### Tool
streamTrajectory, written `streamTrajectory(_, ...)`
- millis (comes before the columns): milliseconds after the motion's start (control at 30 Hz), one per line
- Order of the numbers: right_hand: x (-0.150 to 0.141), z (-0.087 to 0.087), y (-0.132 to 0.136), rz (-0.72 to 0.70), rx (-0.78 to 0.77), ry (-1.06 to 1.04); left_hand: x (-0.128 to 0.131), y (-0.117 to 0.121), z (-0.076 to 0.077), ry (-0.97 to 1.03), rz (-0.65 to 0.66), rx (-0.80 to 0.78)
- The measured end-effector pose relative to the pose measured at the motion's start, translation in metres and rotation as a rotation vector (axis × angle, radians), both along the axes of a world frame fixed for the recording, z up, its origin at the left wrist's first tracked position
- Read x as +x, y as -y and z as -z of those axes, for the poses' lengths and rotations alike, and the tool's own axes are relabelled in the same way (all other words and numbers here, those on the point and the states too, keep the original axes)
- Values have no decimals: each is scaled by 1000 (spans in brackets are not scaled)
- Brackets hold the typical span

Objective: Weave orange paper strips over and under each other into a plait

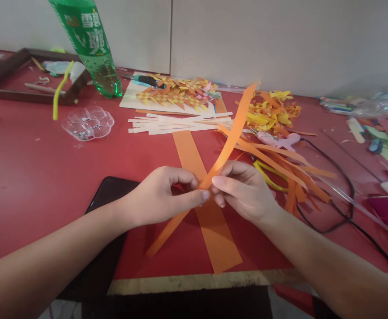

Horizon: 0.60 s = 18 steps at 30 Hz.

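Observation:
A long narrow orange paper strip [236,126] is pinched between the thumbs and fingers of both hands near its middle. My left hand [174,192] grips it just below my right hand [242,188]. One end of the strip rises up to the right, and the other slants down to the left. Beneath the hands, a wider orange paper strip [218,239] lies flat on the red table [30,177]; its middle is partly hidden by the hands. Loose orange strips [290,173] are heaped to the right of my right hand.
White paper strips [180,123] lie beyond the hands, before a card [132,95] bearing woven paper pieces. A pink glue gun [276,140] with a black cord is at right. At left are a green bottle [94,48], a clear petal-shaped dish [89,124] and a black flat object [109,195].

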State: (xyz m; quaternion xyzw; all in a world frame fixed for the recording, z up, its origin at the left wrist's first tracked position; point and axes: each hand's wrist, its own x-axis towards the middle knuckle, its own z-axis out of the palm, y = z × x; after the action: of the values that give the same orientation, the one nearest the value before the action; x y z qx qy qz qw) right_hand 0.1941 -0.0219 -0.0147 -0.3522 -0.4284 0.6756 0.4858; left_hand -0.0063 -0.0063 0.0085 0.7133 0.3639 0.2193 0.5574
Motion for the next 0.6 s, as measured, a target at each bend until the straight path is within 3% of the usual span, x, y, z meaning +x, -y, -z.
streamTrajectory(133,0,4,2,-67,1,18,1,1,-1,33,14,-4)
streamTrajectory(400,-2,2,4,-46,-49,14,1,1,-3,5,27,60)
streamTrajectory(600,-2,4,3,-62,-23,18,2,1,-2,-6,21,13)
